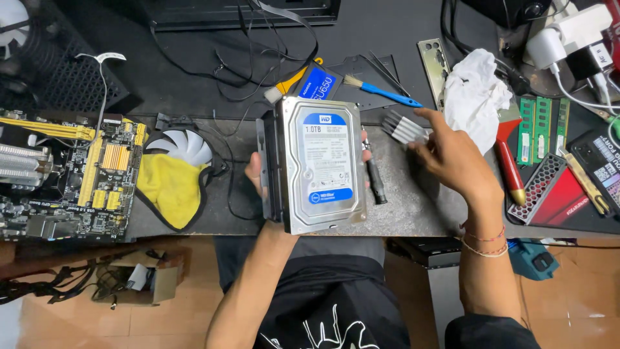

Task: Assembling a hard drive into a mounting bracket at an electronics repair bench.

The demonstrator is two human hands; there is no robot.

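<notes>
Directly below the camera, over the near edge of the grey work mat (413, 213), I see my left hand (258, 178) gripping a silver hard drive (323, 165) from behind, with the fingers wrapped around its left and right sides. The drive is held up with its labelled face toward me, and its long axis runs away from me, almost straight, only a little tilted. A black bracket (266, 168) sits against its left side.

My right hand (452, 158) is to the right of the drive, apart from it, and holds nothing. The fingers are half open and loosely spread, and they hover just beside a small bundle of flat grey strips (403, 127) on the mat. Between the drive and this hand lies a dark pen-shaped tool (376, 181), close to the right edge of the drive.

So the drive is fully in the left hand, and the right hand is the free one, nearer to the strips than to the drive.
</notes>
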